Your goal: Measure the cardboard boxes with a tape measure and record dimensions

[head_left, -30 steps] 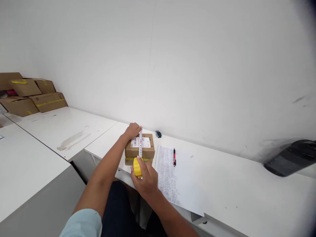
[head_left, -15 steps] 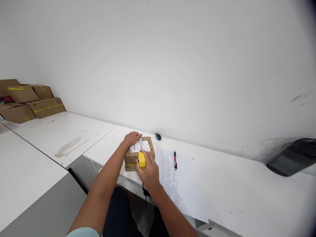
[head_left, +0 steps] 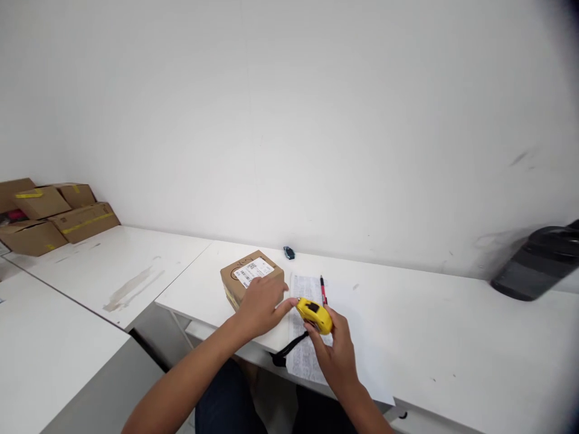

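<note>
My right hand [head_left: 335,352] is closed around a yellow tape measure [head_left: 322,319], lifted over the sheet of paper. A black wrist strap [head_left: 292,346] dangles from it, and no blade shows pulled out. My left hand [head_left: 261,304] is open over the front right corner of a small cardboard box [head_left: 230,272], its thumb stretched to the tape measure's near end. Whether its fingers touch the box cannot be made out. On top of the box are a white shipping label [head_left: 266,267] and handwritten marks.
Beneath the tape measure lies a printed or written paper [head_left: 301,361] with a red and black pen [head_left: 323,289]. A dark key fob [head_left: 289,252] rests by the wall. Far left, cardboard boxes [head_left: 85,222] are stacked. A dark container [head_left: 520,271] stands at right.
The tape measure has moved right, off the box, and its blade has gone back in. My left hand has left the box's far left edge. The box now sits turned at an angle.
</note>
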Available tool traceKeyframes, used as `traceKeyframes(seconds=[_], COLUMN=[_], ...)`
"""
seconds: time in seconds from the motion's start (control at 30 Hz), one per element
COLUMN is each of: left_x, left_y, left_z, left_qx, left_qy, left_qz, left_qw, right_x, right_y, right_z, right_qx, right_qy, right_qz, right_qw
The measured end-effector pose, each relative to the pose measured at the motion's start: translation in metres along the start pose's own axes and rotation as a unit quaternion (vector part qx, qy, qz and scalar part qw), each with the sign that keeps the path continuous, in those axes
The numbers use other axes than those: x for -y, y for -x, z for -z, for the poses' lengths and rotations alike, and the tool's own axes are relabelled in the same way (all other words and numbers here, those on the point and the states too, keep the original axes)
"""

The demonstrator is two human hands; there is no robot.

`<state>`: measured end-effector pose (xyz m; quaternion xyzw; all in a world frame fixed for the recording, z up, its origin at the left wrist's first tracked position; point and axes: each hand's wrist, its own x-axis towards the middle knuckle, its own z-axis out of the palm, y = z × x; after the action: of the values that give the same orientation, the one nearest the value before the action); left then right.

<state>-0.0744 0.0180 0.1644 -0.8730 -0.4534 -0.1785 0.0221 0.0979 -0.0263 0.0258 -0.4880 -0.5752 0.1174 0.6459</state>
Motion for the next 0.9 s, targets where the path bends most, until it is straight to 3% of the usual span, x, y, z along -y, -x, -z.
traceKeyframes(seconds=[0.1,0.2,0.3,0.37,0.47,0.53,0.63,0.73,0.77,0.8,0.9], left_x=[0.027,0.074,0.108,0.116,0.111,0.103,0.093,0.077,0.069,0.06,0.031], left_y=[-0.009,-0.003,0.032,0.063,0.1,0.111,0.107,0.096,0.093,0.091,0.091], left_z=[-0.001,-0.002,-0.011,-0.024,-0.053,-0.074,-0.093,-0.09,-0.085,-0.08,-0.068], left_qx=[-0.028,-0.036,-0.119,-0.207,-0.304,-0.318,-0.335,-0.46,-0.479,-0.465,-0.298], left_qy=[-0.013,0.032,0.15,0.248,0.351,0.398,0.452,0.398,0.384,0.392,0.494], left_qz=[0.148,0.287,0.251,0.212,0.216,0.246,0.305,0.385,0.39,0.383,0.324], left_qw=[0.989,0.957,0.949,0.922,0.859,0.824,0.768,0.694,0.686,0.696,0.75], right_x=[-0.003,-0.007,-0.02,-0.032,-0.046,-0.049,-0.037,-0.01,0.001,0.011,0.04], right_y=[0.019,0.032,0.036,0.033,0.022,0.013,-0.001,-0.014,-0.019,-0.024,-0.038], right_z=[0.013,0.022,0.041,0.058,0.079,0.083,0.073,0.051,0.044,0.038,0.023], right_qx=[-0.038,-0.012,0.007,0.007,0.007,0.012,0.051,0.129,0.166,0.208,0.336], right_qy=[-0.053,-0.078,-0.066,-0.1,-0.181,-0.213,-0.279,-0.318,-0.317,-0.31,-0.262], right_qz=[-0.075,-0.131,-0.162,-0.197,-0.267,-0.296,-0.296,-0.251,-0.23,-0.206,-0.111], right_qw=[0.995,0.988,0.985,0.975,0.947,0.931,0.912,0.905,0.905,0.905,0.898])
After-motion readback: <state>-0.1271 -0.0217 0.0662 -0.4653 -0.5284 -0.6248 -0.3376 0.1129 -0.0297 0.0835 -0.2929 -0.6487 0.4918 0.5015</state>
